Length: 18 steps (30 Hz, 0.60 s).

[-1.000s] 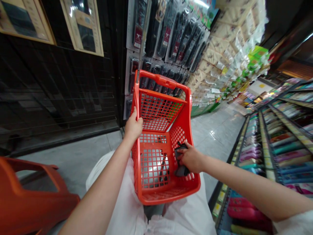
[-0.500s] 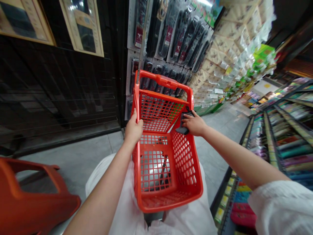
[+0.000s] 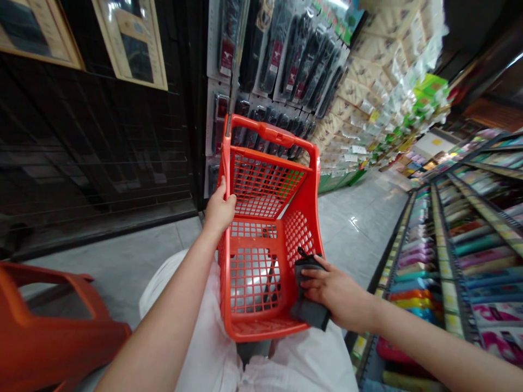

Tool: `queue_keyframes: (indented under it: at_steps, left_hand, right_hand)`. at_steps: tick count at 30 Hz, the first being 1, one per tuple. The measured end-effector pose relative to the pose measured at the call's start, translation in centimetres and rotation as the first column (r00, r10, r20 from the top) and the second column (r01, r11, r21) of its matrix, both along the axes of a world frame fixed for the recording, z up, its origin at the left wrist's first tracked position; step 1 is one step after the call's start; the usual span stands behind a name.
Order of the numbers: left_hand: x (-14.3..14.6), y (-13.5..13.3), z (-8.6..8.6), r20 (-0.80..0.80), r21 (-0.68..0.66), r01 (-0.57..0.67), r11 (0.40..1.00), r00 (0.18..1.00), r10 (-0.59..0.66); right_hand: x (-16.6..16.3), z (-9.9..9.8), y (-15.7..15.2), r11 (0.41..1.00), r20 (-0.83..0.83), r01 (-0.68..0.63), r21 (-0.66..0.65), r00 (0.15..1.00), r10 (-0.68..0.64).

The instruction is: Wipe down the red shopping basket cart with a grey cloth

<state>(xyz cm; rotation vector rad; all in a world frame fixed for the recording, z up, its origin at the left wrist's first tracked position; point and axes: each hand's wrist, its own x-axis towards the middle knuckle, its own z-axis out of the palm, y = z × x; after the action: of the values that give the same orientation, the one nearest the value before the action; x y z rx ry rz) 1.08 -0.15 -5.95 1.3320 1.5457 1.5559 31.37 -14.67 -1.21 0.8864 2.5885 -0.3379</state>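
Your left hand (image 3: 219,209) is closed around the left rim of the red basket (image 3: 265,330), about halfway along that edge, with the thumb on the inside and the fingers wrapped over the outside. Your right hand (image 3: 339,294) grips a dark grey fabric piece (image 3: 308,313) at the basket's right edge, close to the near right corner. The fingers lie flat across its upper part and point into the basket. The fabric sits over the right rim: its top is just inside the mesh wall, and its lower end hangs outside, by the near corner. A small black loop sticks up from its top. I cannot tell whether it is a pouch or a folded cloth. The basket rests against your lap in white clothing (image 3: 294,366), and its handle (image 3: 272,132) is raised at the far end. Its mesh floor shows through bare. A second red plastic piece (image 3: 53,326) lies on the floor to your left. Black packaged goods (image 3: 286,60) hang on the wall beyond the handle, and shelves of coloured items (image 3: 469,245) run along your right.
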Motion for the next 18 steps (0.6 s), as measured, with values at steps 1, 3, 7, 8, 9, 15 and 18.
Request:
queue_keyframes:
  at_steps: [1,3,7,8,9,15,18]
  left_hand:
    - [0.0,0.0,0.0,-0.003,0.009,0.002,1.0,1.0,-0.002]
    - [-0.1,0.1,-0.1,-0.002,0.027,0.009,1.0,1.0,-0.009]
    - [-0.1,-0.2,0.1,-0.008,0.016,-0.011,1.0,1.0,0.012]
    - [-0.1,-0.3,0.2,-0.01,0.009,-0.02,1.0,1.0,0.021]
    - [-0.1,-0.4,0.2,-0.009,0.005,-0.026,1.0,1.0,0.026]
    - [-0.1,-0.5,0.2,0.029,-0.006,-0.026,1.0,0.999,0.026]
    - [-0.1,-0.4,0.1,0.042,-0.024,-0.029,0.999,0.999,0.03]
  right_hand:
    - [0.0,0.0,0.1,1.0,-0.002,0.008,0.011,1.0,-0.008]
    - [-0.1,0.2,1.1,0.997,0.008,0.024,0.067,1.0,-0.024]
    - [-0.7,0.9,5.2,0.961,0.045,0.091,0.263,0.993,-0.107]
    - [-0.8,1.2,6.5,0.944,0.053,0.107,0.313,0.99,-0.13]
    - [-1.0,1.4,7.9,0.925,0.06,0.121,0.362,0.987,-0.152]
    - [-1.9,3.0,16.9,0.745,0.079,0.176,0.643,0.953,-0.293]
    - [-2.9,3.1,20.2,0.675,0.075,0.202,0.709,0.931,-0.357]
